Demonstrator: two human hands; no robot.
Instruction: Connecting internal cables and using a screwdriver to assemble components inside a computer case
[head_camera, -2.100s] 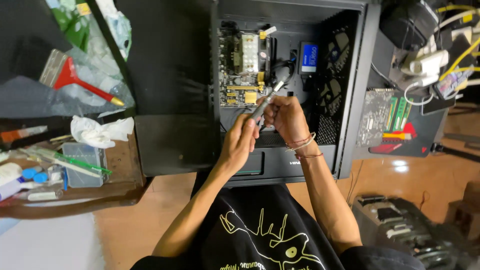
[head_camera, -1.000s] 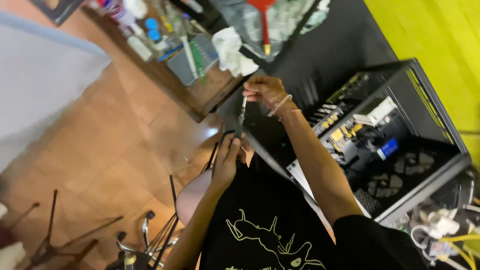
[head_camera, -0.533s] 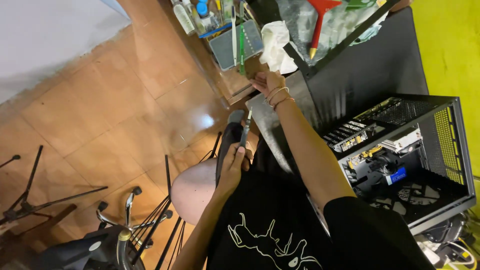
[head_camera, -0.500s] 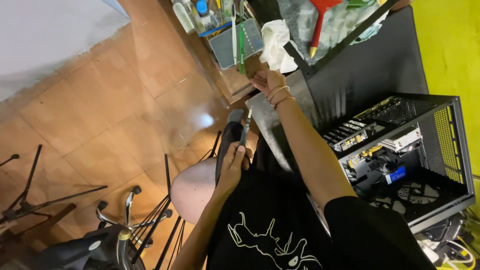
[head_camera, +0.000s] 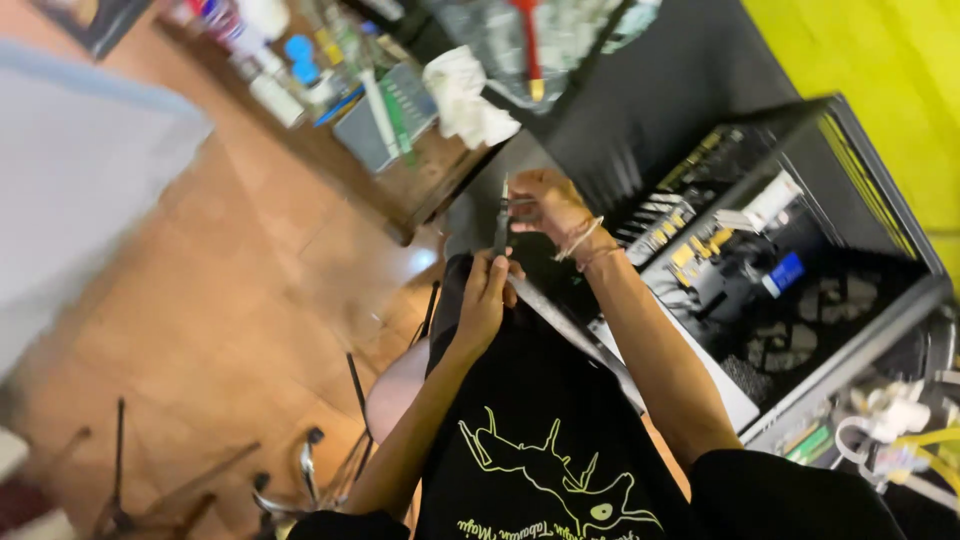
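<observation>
Slim dark metal hand tool, blurred and hard to identify, stood upright between our hands, above our lap and just off the near corner of the brown wooden desk. Our right hand was closed around its upper end; our left hand pinched its lower end. We judged a slip possible: the tool could have dropped to the floor or struck the open black metal computer case beside us.
</observation>
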